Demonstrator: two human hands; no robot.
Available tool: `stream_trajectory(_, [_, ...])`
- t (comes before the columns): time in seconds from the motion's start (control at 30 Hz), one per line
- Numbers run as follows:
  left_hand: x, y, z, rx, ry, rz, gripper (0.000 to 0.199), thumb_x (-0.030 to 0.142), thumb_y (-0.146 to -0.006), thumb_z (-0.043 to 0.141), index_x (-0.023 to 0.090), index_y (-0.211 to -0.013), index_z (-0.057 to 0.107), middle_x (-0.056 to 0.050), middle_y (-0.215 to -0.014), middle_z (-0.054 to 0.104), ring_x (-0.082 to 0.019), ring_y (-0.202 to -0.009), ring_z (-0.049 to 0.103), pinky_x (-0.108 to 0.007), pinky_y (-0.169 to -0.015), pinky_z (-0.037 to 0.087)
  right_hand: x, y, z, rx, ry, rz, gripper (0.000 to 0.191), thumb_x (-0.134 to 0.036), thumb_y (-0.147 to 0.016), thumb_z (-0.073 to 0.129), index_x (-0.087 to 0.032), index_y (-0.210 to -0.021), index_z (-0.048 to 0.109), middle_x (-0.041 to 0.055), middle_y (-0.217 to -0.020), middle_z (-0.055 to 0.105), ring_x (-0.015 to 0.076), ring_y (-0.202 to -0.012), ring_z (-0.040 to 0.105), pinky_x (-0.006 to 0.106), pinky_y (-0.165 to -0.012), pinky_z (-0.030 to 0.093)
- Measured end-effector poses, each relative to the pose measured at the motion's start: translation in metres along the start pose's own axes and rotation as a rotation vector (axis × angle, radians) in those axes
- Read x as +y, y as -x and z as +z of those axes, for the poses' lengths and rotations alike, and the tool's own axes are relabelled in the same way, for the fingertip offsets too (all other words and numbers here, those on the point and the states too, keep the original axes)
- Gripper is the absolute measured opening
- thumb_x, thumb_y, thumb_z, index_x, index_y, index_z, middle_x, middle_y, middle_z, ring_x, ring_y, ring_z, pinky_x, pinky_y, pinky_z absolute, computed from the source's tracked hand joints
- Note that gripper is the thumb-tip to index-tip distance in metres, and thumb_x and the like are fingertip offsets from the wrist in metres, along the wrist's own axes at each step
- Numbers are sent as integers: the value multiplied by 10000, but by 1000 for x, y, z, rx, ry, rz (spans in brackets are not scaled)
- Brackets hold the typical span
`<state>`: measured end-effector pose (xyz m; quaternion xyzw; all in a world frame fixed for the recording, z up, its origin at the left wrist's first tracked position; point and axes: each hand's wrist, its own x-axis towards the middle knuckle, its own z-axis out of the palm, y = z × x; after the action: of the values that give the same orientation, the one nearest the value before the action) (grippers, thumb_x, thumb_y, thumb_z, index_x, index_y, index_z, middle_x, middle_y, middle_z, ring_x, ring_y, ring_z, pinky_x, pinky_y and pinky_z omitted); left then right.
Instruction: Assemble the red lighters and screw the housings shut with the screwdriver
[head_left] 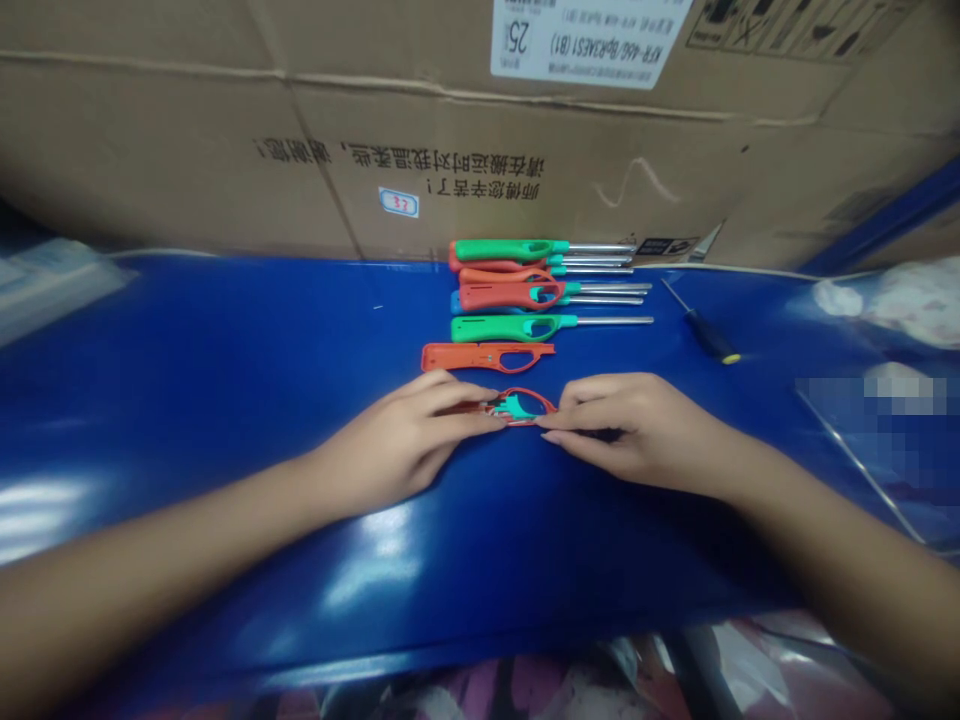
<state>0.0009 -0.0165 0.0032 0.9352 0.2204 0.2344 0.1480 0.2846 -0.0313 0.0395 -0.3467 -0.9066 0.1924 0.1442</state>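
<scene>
An opened lighter half-shell (546,397) in orange lies on the blue table between my hands, with a teal trigger and small inner parts showing in it. My left hand (412,430) is closed on its handle end, fingertips at the inner parts. At the other end, beside the finger loop, my right hand (630,420) pinches the shell's tip or a small part there; the fingers hide which. Just beyond lies an empty orange half-shell (457,357), its inside facing up. Past that rests a green stick lighter (487,328) with a metal tube.
Several more stick lighters (495,250) are stacked against a large cardboard box (187,150) at the back. A screwdriver (709,337) with a dark handle lies to the right. Clear plastic packaging (52,280) sits at the far left. The blue table (225,380) reflects light.
</scene>
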Motion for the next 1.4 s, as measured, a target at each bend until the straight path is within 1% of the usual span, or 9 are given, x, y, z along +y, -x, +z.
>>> stream_trajectory(0.57, [1, -1, 0, 50, 21, -13, 335, 114, -976, 520, 217, -1267, 649, -92, -1296, 674, -216, -1175, 614, -405, -1001, 535, -1, 0, 2, -11, 24, -26, 243, -274, -993, 538, -212, -1025, 770, 27, -783, 692, 125, -692, 616, 247, -647, 445])
stream_trajectory(0.67, [1, -1, 1, 55, 50, -30, 318, 133, -978, 530, 204, -1270, 635, -94, -1269, 687, -209, -1131, 627, -395, -974, 547, -1, -1, -2, 62, -20, -24, 222, -255, -978, 559, -221, -1068, 759, 31, -856, 727, 133, -719, 643, 256, -662, 470])
stream_trajectory(0.83, [0, -2, 3, 69, 84, -25, 302, 117, -968, 545, 176, -1254, 623, -90, -1253, 691, -198, -1063, 622, -359, -920, 557, -1, -1, -9, 237, -37, -44, 180, -215, -955, 580, -221, -986, 757, 36, -844, 732, 143, -724, 647, 270, -667, 483])
stream_trajectory(1.03, [1, -2, 1, 77, 81, -26, 270, 119, -964, 548, 178, -1211, 638, -98, -1237, 694, -202, -1075, 630, -364, -928, 558, -2, 0, -2, 71, 9, -68, 214, -217, -961, 558, -210, -1032, 759, 4, -718, 673, 121, -630, 574, 265, -609, 425])
stream_trajectory(1.1, [1, -2, 1, 75, 82, -29, 272, 121, -962, 552, 179, -1214, 636, -99, -1240, 694, -204, -1098, 637, -365, -946, 555, -2, -1, 0, 79, 13, -67, 212, -215, -958, 561, -203, -1035, 757, 5, -713, 663, 124, -634, 568, 267, -609, 424])
stream_trajectory(1.17, [1, -1, 1, 78, 86, -28, 279, 130, -963, 559, 179, -1228, 630, -97, -1231, 699, -201, -1113, 649, -361, -965, 552, 0, -3, 2, 146, 15, -63, 208, -206, -951, 568, -193, -1053, 749, 25, -770, 669, 142, -704, 585, 278, -653, 453])
stream_trajectory(1.27, [1, 0, 3, 101, 76, -36, 290, 161, -963, 580, 178, -1251, 614, -86, -1211, 710, -190, -1109, 669, -346, -982, 547, 7, -6, 4, 247, 80, -47, 267, -188, -946, 559, -204, -1165, 712, 85, -1007, 675, 202, -934, 596, 360, -842, 494])
stream_trajectory(1.33, [1, 1, 4, 109, 60, -47, 305, 191, -960, 602, 176, -1265, 602, -82, -1216, 708, -186, -1116, 667, -337, -988, 539, 16, -9, 7, 250, 159, -6, 335, -160, -950, 531, -229, -1242, 678, 112, -1187, 635, 247, -1090, 561, 449, -955, 465])
stream_trajectory(1.4, [1, 0, 3, 104, 42, -54, 316, 219, -955, 619, 178, -1267, 598, -80, -1223, 703, -193, -1131, 655, -345, -998, 524, 24, -11, 11, 247, 190, 68, 347, -141, -950, 512, -240, -1239, 679, 115, -1252, 607, 273, -1160, 536, 497, -993, 448])
